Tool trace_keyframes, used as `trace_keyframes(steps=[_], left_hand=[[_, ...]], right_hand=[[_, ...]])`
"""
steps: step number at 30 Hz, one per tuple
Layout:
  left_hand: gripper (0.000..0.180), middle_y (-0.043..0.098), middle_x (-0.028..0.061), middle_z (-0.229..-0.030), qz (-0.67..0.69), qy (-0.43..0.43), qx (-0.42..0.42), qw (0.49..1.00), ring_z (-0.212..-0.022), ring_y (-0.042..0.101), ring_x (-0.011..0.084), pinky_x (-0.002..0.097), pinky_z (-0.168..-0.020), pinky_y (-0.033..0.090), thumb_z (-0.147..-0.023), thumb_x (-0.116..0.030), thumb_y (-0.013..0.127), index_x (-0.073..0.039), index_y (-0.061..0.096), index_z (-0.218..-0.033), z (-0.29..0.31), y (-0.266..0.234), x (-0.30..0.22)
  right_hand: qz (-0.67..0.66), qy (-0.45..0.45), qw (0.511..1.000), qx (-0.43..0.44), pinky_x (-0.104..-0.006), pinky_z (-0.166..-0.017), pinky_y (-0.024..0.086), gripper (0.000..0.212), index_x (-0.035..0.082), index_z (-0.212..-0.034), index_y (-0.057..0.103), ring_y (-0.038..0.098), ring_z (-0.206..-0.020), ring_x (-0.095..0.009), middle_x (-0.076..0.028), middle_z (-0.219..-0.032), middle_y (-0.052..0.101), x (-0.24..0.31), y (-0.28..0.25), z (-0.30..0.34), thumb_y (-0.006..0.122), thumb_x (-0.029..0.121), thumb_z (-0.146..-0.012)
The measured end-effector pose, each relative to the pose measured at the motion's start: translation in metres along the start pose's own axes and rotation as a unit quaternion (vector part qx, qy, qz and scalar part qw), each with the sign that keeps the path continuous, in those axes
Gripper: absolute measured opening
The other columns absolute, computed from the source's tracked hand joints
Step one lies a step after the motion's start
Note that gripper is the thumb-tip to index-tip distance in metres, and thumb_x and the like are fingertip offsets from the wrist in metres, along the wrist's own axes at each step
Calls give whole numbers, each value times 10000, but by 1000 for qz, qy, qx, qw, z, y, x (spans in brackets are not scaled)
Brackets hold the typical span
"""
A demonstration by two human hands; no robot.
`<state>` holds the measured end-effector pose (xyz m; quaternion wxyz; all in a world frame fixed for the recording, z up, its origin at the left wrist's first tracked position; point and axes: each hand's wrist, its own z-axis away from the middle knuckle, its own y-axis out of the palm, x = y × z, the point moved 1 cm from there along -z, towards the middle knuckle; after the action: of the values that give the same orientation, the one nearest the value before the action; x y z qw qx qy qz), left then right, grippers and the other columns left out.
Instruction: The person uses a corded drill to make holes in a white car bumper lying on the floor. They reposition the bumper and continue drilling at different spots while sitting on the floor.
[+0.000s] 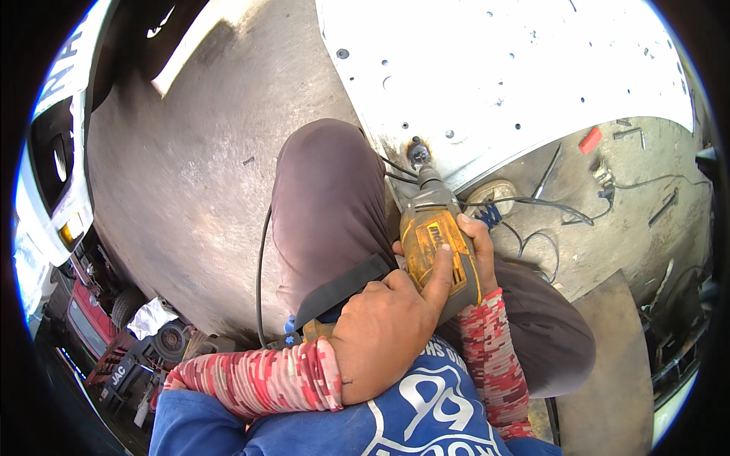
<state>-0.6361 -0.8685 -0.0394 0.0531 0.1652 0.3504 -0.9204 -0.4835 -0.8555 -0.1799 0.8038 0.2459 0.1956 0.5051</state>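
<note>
Both hands clamp the yellow-and-grey electric drill (437, 243), left hand (384, 334) over its near end and right hand (480, 254) around its right side, steadying its bit against the far white perforated metal panel (502, 68).

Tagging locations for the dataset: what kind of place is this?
Likely an outdoor vehicle repair yard: a white perforated metal panel being worked with a yellow power drill, a parked truck cab, loose cables on concrete ground.
</note>
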Motion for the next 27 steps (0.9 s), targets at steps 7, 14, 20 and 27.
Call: trace_keyframes(steps=[7, 14, 20, 27], left_hand=[[908, 713, 196, -850, 83, 22, -17, 996, -654, 769, 313, 412, -522, 615, -835, -103, 772, 75, 403, -1645, 1, 13, 9], [981, 774, 200, -881, 162, 52, 15, 985, -736, 802, 322, 406, -593, 639, -807, -135, 829, 130, 367, -1631, -5, 11, 16], [1007, 799, 228, -875, 175, 59, 21, 982, -788, 828, 337, 420, -634, 652, -796, -132, 836, 182, 334, -1610, -8, 8, 25], [1037, 808, 244, -941, 199, 68, 51, 976, -885, 828, 388, 457, -776, 663, -794, -143, 846, 191, 299, -1609, -10, -4, 40]], right_hand=[[28, 51, 998, 4, -588, -947, 655, 854, -52, -1507, 581, 744, -1168, -480, -339, -1314, 714, 5, -6, 0, 517, 647, -1022], [34, 28, 999, -3, -607, -1014, 615, 749, -27, -1480, 628, 751, -1152, -489, -321, -1269, 745, 6, 5, 4, 480, 575, -1059], [45, -2, 999, -17, -582, -1017, 614, 667, -12, -1420, 665, 755, -1133, -472, -268, -1258, 765, -1, 13, 4, 544, 543, -1071], [59, -42, 996, -58, -512, -979, 636, 552, 9, -1323, 725, 789, -1066, -349, -213, -1200, 797, 3, 9, -8, 601, 483, -1068]])
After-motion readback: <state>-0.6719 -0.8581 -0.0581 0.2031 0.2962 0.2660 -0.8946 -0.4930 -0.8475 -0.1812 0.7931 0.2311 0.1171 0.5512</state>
